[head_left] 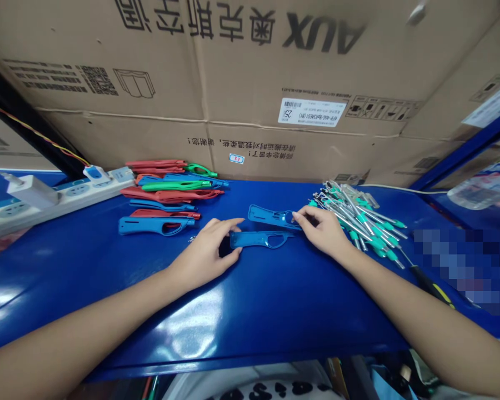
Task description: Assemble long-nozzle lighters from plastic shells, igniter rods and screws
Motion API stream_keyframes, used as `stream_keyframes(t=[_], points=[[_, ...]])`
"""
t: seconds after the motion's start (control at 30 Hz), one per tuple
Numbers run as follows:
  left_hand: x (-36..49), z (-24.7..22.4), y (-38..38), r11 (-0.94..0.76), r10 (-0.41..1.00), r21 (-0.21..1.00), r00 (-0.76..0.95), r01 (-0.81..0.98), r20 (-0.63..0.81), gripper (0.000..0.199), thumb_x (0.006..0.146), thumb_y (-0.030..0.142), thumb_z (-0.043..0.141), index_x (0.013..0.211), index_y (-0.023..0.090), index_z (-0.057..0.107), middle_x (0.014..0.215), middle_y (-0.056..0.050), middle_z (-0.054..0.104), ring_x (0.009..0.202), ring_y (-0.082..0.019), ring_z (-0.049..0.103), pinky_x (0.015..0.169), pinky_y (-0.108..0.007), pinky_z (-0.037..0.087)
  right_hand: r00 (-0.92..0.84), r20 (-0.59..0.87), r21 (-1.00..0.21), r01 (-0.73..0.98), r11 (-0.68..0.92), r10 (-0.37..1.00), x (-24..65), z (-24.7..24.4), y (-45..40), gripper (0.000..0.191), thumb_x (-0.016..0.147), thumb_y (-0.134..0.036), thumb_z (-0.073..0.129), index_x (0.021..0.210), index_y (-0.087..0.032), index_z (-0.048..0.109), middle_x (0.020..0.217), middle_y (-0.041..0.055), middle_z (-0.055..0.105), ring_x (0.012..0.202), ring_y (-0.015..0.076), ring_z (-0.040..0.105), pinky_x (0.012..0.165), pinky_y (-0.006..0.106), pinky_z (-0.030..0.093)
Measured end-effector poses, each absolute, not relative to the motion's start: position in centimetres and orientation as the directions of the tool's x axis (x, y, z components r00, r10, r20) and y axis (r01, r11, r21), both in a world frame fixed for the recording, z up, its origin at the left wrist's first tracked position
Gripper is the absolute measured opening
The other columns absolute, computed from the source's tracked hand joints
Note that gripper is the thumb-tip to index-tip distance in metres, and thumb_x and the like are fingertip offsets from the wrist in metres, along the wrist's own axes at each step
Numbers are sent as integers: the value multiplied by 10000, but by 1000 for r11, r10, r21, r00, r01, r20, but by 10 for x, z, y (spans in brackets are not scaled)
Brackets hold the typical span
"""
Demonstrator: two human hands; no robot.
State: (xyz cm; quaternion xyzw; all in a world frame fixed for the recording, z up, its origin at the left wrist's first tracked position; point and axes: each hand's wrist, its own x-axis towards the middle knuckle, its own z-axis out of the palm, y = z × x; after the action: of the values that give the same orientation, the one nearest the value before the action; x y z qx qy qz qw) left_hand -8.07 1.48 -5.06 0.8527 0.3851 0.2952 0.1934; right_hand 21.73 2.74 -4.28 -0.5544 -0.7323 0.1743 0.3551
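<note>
At far left, on glossy blue desk [275, 311]: white power strip [75, 191], white adapter [31, 194] plugged in. Next, toward the back, loose heap of long plastic shells [170, 195] in red, blue and green, laid mostly crosswise, some overlapping. Just right of the heap's near end, small metal bits [192, 239], partly hidden by left hand [206, 253].

Left hand: curves grip around left end of near blue shell [254, 240], thumb at the near edge, fingers at the far edge — pressing or merely resting, cannot tell. Near blue shell: lies mid-desk, between the hands. Far blue shell [270, 215]: sits just behind, a little to the right, roughly parallel.

Right hand [325, 230]: pinches right end of far blue shell between thumb and index finger. Just beyond, to the right, criss-crossed pile of thin metal rods [354, 205] with teal-green parts. Then screwdriver [429, 282], dark with yellow stripe, tip near the pile. At far right, clear plastic bottle [475, 191]. Across the back, large cardboard box [233, 83] — printing upside down.
</note>
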Motion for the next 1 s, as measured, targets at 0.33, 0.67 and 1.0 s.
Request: stream_keyframes(t=[0.33, 0.67, 1.0], points=[[-85, -54, 26, -639, 768, 537, 498, 551, 403, 457, 947, 247, 573, 1400, 185, 543, 1324, -103, 657, 1230, -257, 589, 1084, -481, 479, -545, 222, -605, 573, 552, 809, 211, -43, 15, 303, 966, -341, 527, 705, -196, 576, 623, -14, 552, 551, 117, 468, 552, 252, 337], [-78, -42, 9, -752, 651, 458, 644, 474, 402, 340, 924, 386, 675, 1229, 236, 697, 1272, -93, 668, 1219, -273, 582, 1055, -472, 504, -628, 196, -355, 670, 652, 753, 213, -34, 8, 265, 933, -349, 583, 719, -198, 545, 662, -16, 571, 589, 115, 488, 574, 264, 308], [-82, -46, 12, -761, 632, 446, 692, 471, 348, 280, 938, 369, 666, 1183, 247, 720, 1285, -91, 668, 1208, -269, 607, 1044, -470, 520, -605, 259, -517, 572, 637, 753, 215, -38, 11, 212, 945, -288, 596, 1152, -244, 597, 1120, 73, 611, 667, 123, 502, 641, 294, 454]])
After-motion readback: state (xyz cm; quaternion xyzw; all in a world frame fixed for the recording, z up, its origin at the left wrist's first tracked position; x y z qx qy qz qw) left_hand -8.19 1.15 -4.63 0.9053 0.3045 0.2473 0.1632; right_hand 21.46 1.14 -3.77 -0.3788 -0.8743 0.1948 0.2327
